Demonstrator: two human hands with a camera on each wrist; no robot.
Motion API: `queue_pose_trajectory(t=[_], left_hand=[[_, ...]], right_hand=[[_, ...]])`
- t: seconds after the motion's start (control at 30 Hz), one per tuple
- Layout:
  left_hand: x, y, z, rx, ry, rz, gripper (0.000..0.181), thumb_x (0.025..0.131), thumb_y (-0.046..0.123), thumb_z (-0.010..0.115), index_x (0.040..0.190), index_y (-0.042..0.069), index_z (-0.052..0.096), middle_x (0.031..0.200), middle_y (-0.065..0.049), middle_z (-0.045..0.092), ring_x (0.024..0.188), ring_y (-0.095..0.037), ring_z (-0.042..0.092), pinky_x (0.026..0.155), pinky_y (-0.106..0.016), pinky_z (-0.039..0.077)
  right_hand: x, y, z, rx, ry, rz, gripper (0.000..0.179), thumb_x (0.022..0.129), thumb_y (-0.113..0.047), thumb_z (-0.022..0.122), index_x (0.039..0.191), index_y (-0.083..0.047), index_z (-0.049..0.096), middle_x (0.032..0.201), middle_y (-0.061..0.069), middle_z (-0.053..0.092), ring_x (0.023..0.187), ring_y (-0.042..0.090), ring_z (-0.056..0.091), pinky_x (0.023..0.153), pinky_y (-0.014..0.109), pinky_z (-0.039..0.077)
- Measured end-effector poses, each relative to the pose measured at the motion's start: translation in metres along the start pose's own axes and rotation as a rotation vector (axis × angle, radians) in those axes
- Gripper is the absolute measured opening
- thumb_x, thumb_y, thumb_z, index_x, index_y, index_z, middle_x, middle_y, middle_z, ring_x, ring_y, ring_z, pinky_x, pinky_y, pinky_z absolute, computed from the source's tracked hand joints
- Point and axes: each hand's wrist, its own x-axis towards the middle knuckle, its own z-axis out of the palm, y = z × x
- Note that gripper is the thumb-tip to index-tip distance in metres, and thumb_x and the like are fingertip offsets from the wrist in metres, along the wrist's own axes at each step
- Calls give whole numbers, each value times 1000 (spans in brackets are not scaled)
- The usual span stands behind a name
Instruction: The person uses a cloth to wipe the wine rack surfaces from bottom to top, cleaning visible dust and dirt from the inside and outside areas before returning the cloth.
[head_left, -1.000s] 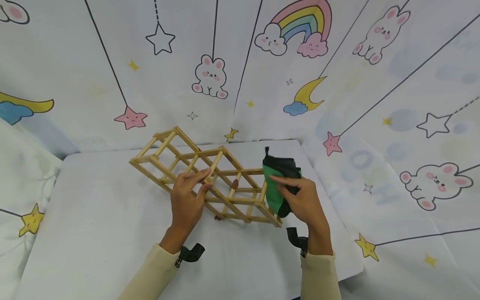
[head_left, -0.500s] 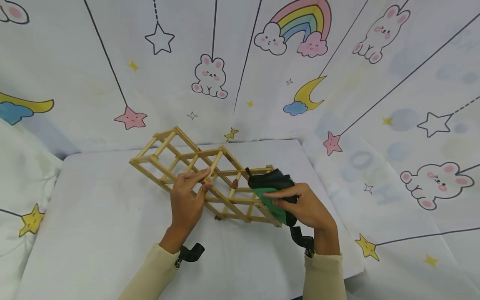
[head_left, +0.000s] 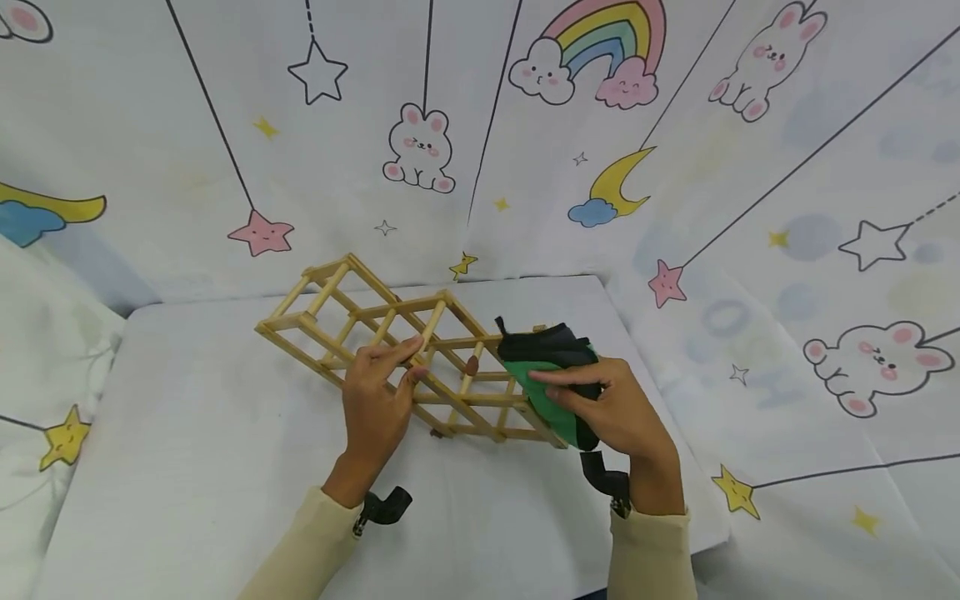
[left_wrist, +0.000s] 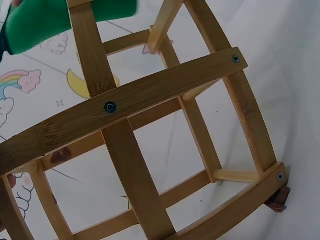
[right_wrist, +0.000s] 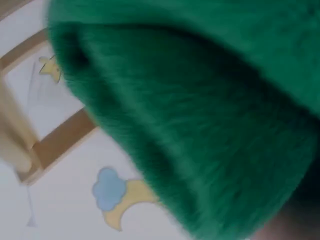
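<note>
A bamboo lattice rack of slats and round rods stands tilted across the table. My left hand grips one of its middle bars between thumb and fingers. In my right hand is a folded green cloth with black edging and a small loop, held against the rack's right end. The right wrist view shows the green cloth close up, fluffy, covering most of the picture. In the left wrist view, screws dot the rack's slats, and part of the cloth appears at top left.
The rack rests on a white-covered table whose back edge meets a wall sheet printed with rabbits, stars and a rainbow. A small brown foot sits at one rack corner. Black wrist mounts extend from both wrists.
My right hand moved the cloth left and down over the rack's right end, then slightly back up and right. My left hand stays on the bar.
</note>
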Motion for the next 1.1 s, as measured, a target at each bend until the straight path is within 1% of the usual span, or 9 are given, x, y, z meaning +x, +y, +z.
queue_pose_trajectory(t=[0.23, 0.37, 0.7, 0.77, 0.87, 0.93, 0.97, 1.03, 1.1], left_hand=[[-6, 4, 9, 18, 33, 32, 52, 91, 54, 71, 126, 17, 80, 114, -6, 82, 94, -30, 67, 74, -40, 31], [-10, 8, 13, 25, 48, 51, 51, 88, 49, 78, 126, 14, 80, 118, -4, 82, 93, -29, 67, 73, -39, 27], [-14, 19, 22, 81, 70, 65, 56, 92, 59, 71, 123, 14, 81, 119, -4, 80, 81, -25, 62, 67, -36, 27], [-15, 21, 22, 92, 69, 69, 54, 89, 55, 77, 123, 14, 81, 119, -5, 80, 79, -25, 60, 66, -37, 28], [-15, 21, 21, 101, 69, 70, 53, 83, 48, 84, 123, 13, 81, 120, -5, 80, 78, -25, 58, 66, -39, 30], [-15, 21, 20, 100, 67, 69, 54, 80, 43, 88, 124, 13, 81, 122, -5, 79, 78, -25, 58, 66, -39, 31], [-15, 21, 20, 97, 66, 69, 54, 79, 42, 88, 123, 12, 81, 122, -5, 79, 79, -25, 58, 67, -39, 31], [-15, 21, 20, 91, 65, 68, 54, 79, 42, 88, 123, 12, 81, 122, -4, 79, 78, -25, 58, 68, -39, 31], [-15, 21, 21, 83, 63, 66, 54, 78, 41, 89, 123, 13, 81, 122, -5, 79, 78, -25, 57, 68, -40, 31]], right_hand=[[16, -23, 15, 103, 447, -155, 30, 94, 12, 72, 121, 2, 79, 124, 4, 80, 117, 15, 76, 97, 24, 60], [31, -31, 28, 155, 529, -208, 31, 94, 11, 72, 123, 1, 78, 127, 10, 78, 122, 20, 74, 102, 28, 58], [66, -20, 62, 154, 506, -186, 31, 99, -2, 74, 127, -14, 79, 132, 7, 76, 124, 21, 73, 101, 30, 60], [73, -16, 70, 102, 489, -173, 32, 100, -5, 74, 129, -18, 78, 134, 3, 75, 125, 20, 72, 101, 33, 60], [87, -13, 83, -25, 406, -114, 36, 101, -10, 74, 133, -27, 76, 135, 1, 75, 127, 18, 70, 99, 36, 60], [95, -10, 90, -157, 323, -43, 38, 102, -13, 74, 136, -31, 74, 132, 7, 76, 102, 17, 76, 83, 35, 63], [99, -9, 93, -220, 281, 5, 39, 102, -14, 73, 137, -33, 72, 123, 11, 79, 86, 16, 74, 73, 33, 61], [105, -7, 95, -364, 205, 117, 41, 103, -14, 72, 139, -35, 71, 103, 16, 80, 60, 13, 59, 56, 29, 52], [108, -6, 93, -495, 140, 228, 42, 103, -13, 71, 139, -34, 70, 85, 18, 73, 47, 14, 37, 45, 28, 38]])
